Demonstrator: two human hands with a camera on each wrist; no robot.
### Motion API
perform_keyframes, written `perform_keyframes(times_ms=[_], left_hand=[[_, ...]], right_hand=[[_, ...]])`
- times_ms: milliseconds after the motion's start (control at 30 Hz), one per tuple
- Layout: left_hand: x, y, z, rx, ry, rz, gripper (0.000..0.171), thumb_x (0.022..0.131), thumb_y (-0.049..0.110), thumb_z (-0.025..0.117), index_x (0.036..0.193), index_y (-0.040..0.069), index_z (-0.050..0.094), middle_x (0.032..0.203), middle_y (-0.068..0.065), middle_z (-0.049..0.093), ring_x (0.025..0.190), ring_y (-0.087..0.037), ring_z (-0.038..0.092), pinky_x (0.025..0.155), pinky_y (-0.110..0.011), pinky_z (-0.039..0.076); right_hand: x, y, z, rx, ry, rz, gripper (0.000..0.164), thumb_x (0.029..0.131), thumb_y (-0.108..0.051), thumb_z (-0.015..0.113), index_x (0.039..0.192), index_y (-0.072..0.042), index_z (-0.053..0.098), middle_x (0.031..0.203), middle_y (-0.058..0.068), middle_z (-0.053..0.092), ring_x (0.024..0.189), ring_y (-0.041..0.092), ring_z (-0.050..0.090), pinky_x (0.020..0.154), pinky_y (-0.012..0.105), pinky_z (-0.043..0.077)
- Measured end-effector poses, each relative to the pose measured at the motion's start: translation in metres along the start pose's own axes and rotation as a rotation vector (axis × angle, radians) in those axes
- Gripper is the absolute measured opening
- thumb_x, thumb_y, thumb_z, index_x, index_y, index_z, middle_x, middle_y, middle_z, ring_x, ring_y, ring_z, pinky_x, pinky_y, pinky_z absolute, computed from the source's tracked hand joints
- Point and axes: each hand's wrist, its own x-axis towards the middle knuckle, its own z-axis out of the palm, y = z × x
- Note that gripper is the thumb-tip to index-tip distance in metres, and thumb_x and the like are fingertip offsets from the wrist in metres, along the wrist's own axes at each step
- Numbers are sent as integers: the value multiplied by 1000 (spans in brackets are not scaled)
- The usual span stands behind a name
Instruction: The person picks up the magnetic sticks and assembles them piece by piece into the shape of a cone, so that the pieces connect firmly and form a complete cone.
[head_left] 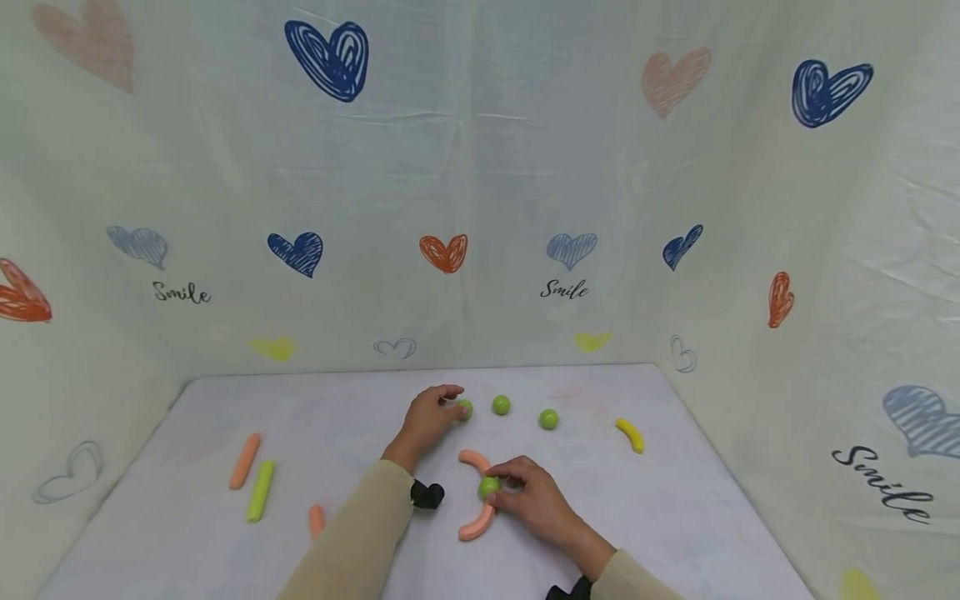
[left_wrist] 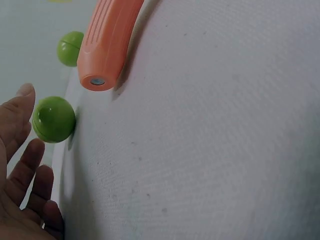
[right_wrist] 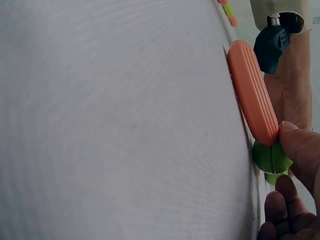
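My right hand (head_left: pixel 536 504) pinches a green ball (head_left: pixel 489 487) between thumb and forefinger. Above and below that ball, ends close to it, lie two curved orange sticks, the upper one (head_left: pixel 474 458) and the lower one (head_left: pixel 477 524). In the right wrist view, one orange stick (right_wrist: pixel 252 92) meets the ball (right_wrist: pixel 271 157). Farther back, my left hand (head_left: pixel 429 422) is at another green ball (head_left: pixel 467 409). Its thumb and fingers are spread beside this ball (left_wrist: pixel 54 120) in the left wrist view. A metal disc shows in the near orange stick's (left_wrist: pixel 105 55) end.
Two more green balls, one (head_left: pixel 501 405) and another (head_left: pixel 549 419), sit at the back of the white table (head_left: pixel 600 517). To the right lies a curved yellow stick (head_left: pixel 630 436). On the left are straight orange (head_left: pixel 245 461) and lime (head_left: pixel 261 492) sticks, and an orange piece (head_left: pixel 317 520) partly behind the sleeve.
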Motion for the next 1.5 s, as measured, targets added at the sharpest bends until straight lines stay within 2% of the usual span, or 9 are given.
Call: perform_keyframes(times_ms=[267,467,600,800,933,1267,1500], left_hand=[[-5,-3,0,98,-8,46,33,97,33,77,127,17,77,130,-10,71,127,-34,62,110,-55,47],[-7,-5,-1,63,-67,48,27,96,24,79,122,25,77,129,-3,72,125,-27,62,110,-54,47],[-9,-4,-3,35,-99,51,25,95,19,78,120,24,77,127,-1,72,121,-26,63,109,-54,47],[-12,-4,-3,32,-67,39,28,95,21,78,122,18,72,125,-3,72,121,-27,63,108,-52,49],[-16,-6,-7,35,-51,37,31,94,18,78,125,15,73,121,-5,72,114,-24,65,103,-50,52],[-40,-12,-19,2,-32,39,27,92,14,81,119,13,75,112,-4,74,102,-21,66,93,-46,55],[-61,-18,-21,22,-49,41,26,92,14,81,116,16,76,106,1,73,95,-16,61,87,-37,52]], right_hand=[[1,-1,2,-13,-1,-11,29,91,-32,83,119,-24,79,112,-8,66,103,12,58,89,27,48],[-1,-3,1,-17,13,-11,29,90,-31,84,117,-25,79,112,-7,67,102,12,58,88,27,48],[-2,-3,2,-25,26,-15,29,89,-30,85,116,-24,79,110,-7,67,100,12,58,87,26,48],[-2,-2,3,-14,25,-30,29,89,-30,85,117,-24,79,111,-6,67,100,12,58,87,26,48],[-2,-1,3,-4,21,-25,28,90,-30,84,117,-25,79,111,-8,67,100,11,59,87,25,48],[-3,1,0,15,29,-51,27,89,-26,85,115,-23,79,109,-5,67,99,14,58,86,26,48],[-1,2,1,25,34,-12,26,90,-26,84,115,-23,77,109,-5,67,98,12,58,86,25,48]])
